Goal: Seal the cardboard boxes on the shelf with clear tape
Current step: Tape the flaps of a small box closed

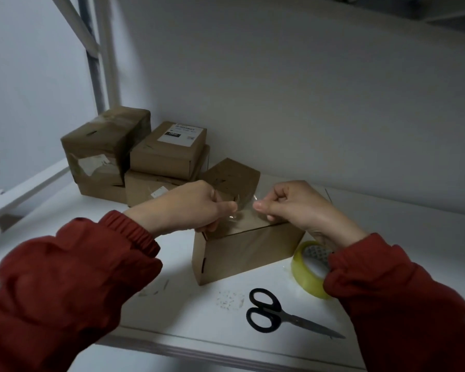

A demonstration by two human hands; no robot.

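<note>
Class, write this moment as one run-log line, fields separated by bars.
stage: tape strip stretched above front box | left hand: pinches strip end | right hand: pinches other end | tape roll, scissors: on shelf

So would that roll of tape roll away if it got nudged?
Probably: the roll of tape is round and seems tilted up on its edge, not flat. It looks light, a hollow ring. The smooth white shelf would hardly slow it.
</note>
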